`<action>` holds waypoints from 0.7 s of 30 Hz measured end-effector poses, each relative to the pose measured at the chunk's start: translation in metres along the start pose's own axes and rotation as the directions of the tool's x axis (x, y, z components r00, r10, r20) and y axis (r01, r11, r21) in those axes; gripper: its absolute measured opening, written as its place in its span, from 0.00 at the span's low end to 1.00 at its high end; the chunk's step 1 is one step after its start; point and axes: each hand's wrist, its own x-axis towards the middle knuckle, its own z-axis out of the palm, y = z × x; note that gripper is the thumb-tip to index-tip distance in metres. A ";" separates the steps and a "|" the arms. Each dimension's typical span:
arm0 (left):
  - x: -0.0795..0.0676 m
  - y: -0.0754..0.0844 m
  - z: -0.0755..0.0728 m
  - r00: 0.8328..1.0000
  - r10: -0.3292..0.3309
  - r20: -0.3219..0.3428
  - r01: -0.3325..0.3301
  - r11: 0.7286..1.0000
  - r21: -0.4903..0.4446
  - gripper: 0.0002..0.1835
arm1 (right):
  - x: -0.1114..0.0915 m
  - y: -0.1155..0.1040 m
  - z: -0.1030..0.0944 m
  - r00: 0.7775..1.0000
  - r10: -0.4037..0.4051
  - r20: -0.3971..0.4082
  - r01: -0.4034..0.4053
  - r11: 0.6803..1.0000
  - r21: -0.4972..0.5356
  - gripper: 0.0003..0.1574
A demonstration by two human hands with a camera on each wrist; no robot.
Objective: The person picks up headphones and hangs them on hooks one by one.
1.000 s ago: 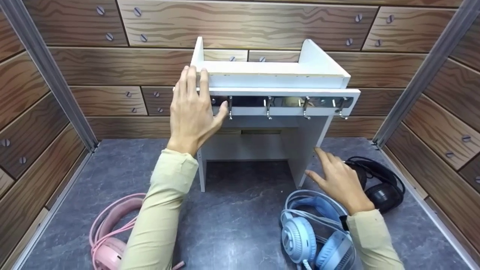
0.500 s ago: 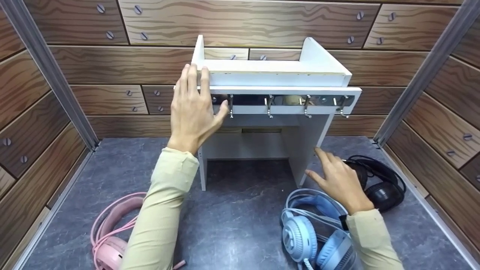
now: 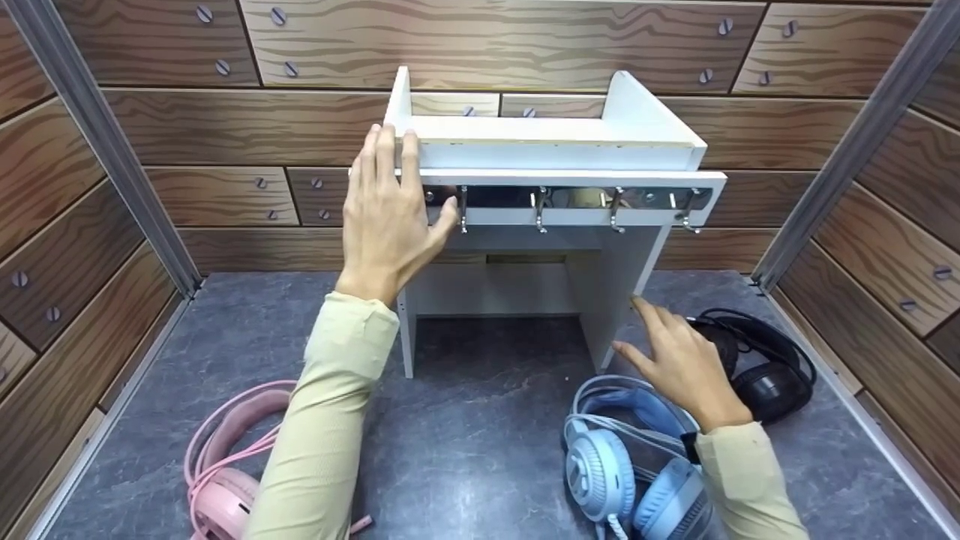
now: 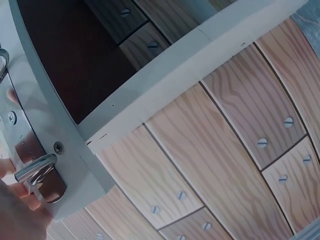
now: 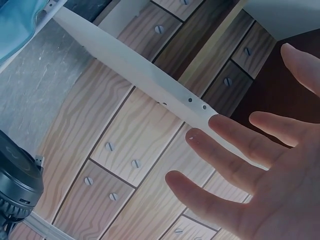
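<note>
My left hand (image 3: 386,217) lies with straight fingers over the left end of a white rack's hook rail (image 3: 517,178). In the left wrist view its fingertips show beside a metal hook (image 4: 37,169); whether they press the wood I cannot tell. Several double hooks line the rail's mirror-like strip. My right hand (image 3: 679,364) hovers with spread fingers and an empty palm near the rack's right side panel (image 3: 626,285). Below it sits a light blue headset (image 3: 600,469), partly covered by the right forearm. Beyond that hand is a black headset (image 3: 772,386).
A pink headset (image 3: 225,495) lies at the front left, partly behind the left sleeve. The rack stands on a dark grey marbled surface (image 3: 465,450). Wood-print walls (image 3: 510,45) enclose the back and both sides, with metal corner posts (image 3: 112,150).
The head view has tipped down slightly, so the scene sits a little higher in it. Both hands keep their places by the rack, and the headsets stay put.
</note>
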 end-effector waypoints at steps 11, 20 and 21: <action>0.002 -0.001 -0.001 1.000 -0.017 0.021 0.017 1.000 0.004 0.41 | -0.004 0.003 -0.002 1.000 0.026 -0.011 -0.026 1.000 0.012 0.41; -0.001 0.000 0.002 0.999 -0.016 0.029 0.016 1.000 0.002 0.42 | -0.008 0.006 -0.002 0.998 0.058 -0.003 -0.058 0.998 0.024 0.41; -0.002 0.000 0.003 1.000 -0.014 0.025 0.014 1.000 -0.001 0.42 | -0.009 0.006 -0.001 0.998 0.059 -0.006 -0.058 0.998 0.025 0.41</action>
